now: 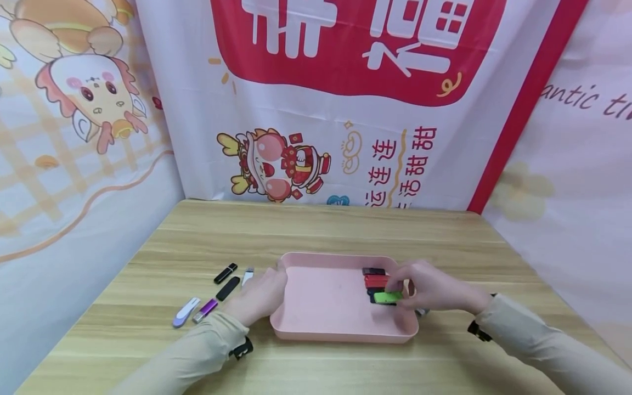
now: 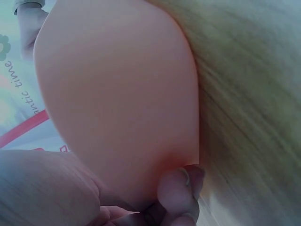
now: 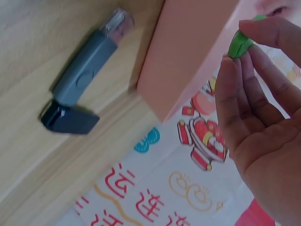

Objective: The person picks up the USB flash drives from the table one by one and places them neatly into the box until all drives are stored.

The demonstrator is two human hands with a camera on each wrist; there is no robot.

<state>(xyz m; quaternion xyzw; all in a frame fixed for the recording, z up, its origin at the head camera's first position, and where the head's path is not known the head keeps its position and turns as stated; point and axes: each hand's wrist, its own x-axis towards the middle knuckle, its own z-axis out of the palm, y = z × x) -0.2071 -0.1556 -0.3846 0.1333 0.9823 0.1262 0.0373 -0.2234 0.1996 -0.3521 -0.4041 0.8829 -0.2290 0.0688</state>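
A pink tray [image 1: 323, 302] lies on the table, its side wall [image 2: 122, 94] filling much of the left wrist view. My left hand [image 1: 259, 296] grips the tray's left end, the thumb and curled fingers at the wall. Over the tray's right side, my right hand [image 1: 434, 285] pinches a green USB stick [image 1: 387, 298] between thumb and fingertips; its end [image 3: 240, 44] shows in the right wrist view. A red USB stick [image 1: 376, 281] and a dark one [image 1: 373, 271] lie beside it inside the tray. Another dark stick is partly hidden under the green one.
Left of the tray lie a purple USB stick [image 1: 205, 310], a white-and-lavender one [image 1: 186, 312], black ones [image 1: 228, 288] and a white one [image 1: 248, 275]. Outside the right wall are a grey USB stick [image 3: 84, 68] and a black one [image 3: 68, 118]. Printed cloth hangs behind.
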